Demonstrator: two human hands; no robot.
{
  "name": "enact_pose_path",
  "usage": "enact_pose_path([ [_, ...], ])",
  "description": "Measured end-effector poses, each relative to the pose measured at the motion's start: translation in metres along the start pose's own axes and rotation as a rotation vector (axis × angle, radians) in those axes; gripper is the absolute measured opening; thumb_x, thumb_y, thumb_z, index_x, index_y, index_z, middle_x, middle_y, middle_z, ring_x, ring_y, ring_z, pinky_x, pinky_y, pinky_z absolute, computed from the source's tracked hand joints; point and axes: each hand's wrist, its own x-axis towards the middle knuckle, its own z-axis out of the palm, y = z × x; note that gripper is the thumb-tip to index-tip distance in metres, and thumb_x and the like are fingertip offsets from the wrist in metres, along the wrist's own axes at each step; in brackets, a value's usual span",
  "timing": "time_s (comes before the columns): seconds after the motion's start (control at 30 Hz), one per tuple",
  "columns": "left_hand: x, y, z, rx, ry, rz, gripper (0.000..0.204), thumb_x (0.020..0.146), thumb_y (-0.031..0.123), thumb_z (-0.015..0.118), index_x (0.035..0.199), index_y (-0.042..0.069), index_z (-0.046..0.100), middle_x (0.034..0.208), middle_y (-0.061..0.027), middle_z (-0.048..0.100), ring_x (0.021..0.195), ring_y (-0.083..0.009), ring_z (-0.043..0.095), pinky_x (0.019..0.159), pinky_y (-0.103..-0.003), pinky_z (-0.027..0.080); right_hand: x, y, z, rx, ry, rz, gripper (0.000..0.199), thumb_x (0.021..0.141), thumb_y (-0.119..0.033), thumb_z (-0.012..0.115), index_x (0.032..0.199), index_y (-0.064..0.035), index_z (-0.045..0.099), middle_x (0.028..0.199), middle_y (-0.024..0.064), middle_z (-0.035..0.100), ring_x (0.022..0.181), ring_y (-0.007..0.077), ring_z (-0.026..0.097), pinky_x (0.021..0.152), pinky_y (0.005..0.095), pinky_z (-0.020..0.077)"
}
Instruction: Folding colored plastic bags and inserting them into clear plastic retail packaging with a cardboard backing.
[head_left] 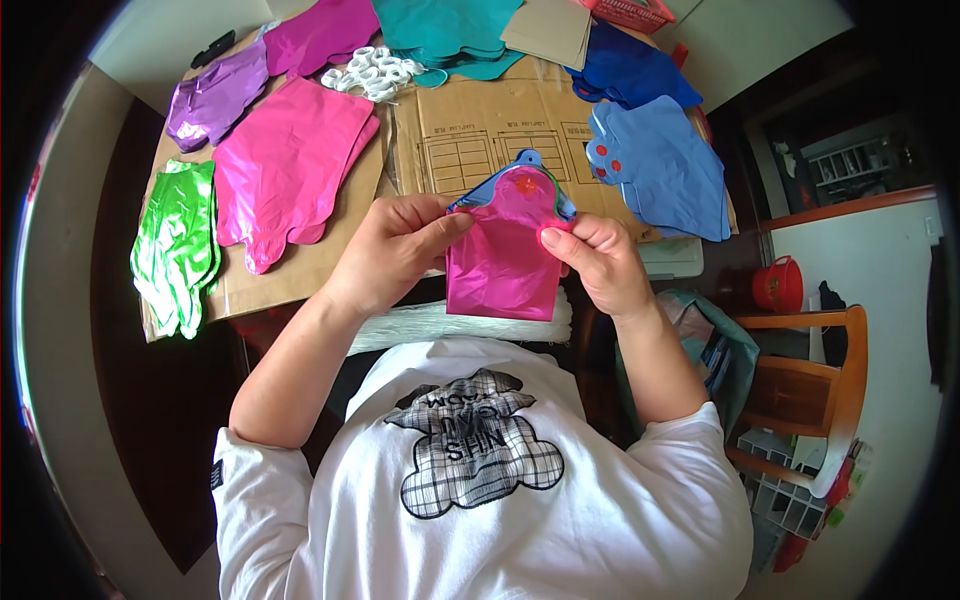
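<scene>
Your left hand [392, 250] and right hand [596, 258] each have their grip pinched shut on a small stack of flat foil balloons [503, 255], magenta on top, held above the near bench [480, 130] edge. You seem to be squaring the stack; next calls for aligned necks. The red basket [632, 12] beyond shows no contents.

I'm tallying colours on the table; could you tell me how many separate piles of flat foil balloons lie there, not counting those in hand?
7: green at the left edge, purple, large pink, magenta, teal, dark blue, light blue. More may be hidden.
</scene>
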Motion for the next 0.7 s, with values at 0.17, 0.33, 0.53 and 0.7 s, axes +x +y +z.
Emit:
enact_pose_path([
  [0.17,-0.002,0.009,-0.003,0.019,-0.067,0.006,0.021,0.095,0.013,0.055,0.104,-0.003,0.066,0.084,-0.0036,0.066,0.071,-0.0074,0.06,0.065,-0.023,0.052,-0.001,-0.005,-0.002,0.187,-0.012,0.024,0.026,0.092,-0.014,0.061,0.068,-0.004,0.062,0.06,-0.0069,0.051,0.054,0.0015,0.038,0.049,0.0221,0.0291],
  [0.33,-0.002,0.012,-0.007,-0.156,-0.184,0.045,0.022,0.094,0.005,0.052,0.11,-0.002,0.065,0.088,-0.0071,0.067,0.074,-0.0114,0.064,0.067,-0.025,0.054,-0.004,-0.007,-0.004,0.513,-0.042,0.099,0.011,0.09,-0.008,0.06,0.084,-0.0017,0.067,0.078,0.0039,0.064,0.066,0.005,0.055,0.059,0.0201,0.0424],
  [0.53,-0.003,0.009,-0.003,-0.334,-0.257,0.211,0.023,0.094,0.0,0.047,0.109,-0.004,0.065,0.093,-0.0116,0.068,0.077,-0.0143,0.065,0.067,-0.026,0.054,-0.003,-0.011,-0.003,0.865,-0.2,0.048,0.022,0.088,0.002,0.052,0.105,0.0051,0.064,0.107,0.0179,0.065,0.093,0.0201,0.064,0.089,0.03,0.0495],
  [0.7,-0.011,0.017,0.004,-0.209,-0.131,0.275,0.022,0.088,-0.008,0.047,0.098,-0.007,0.066,0.084,-0.0098,0.066,0.065,-0.0078,0.052,0.058,-0.02,0.038,0.003,0.003,0.002,1.125,-0.296,0.052,0.019,0.087,0.004,0.046,0.098,0.0053,0.062,0.099,0.0159,0.064,0.094,0.023,0.063,0.089,0.0338,0.0495],
])
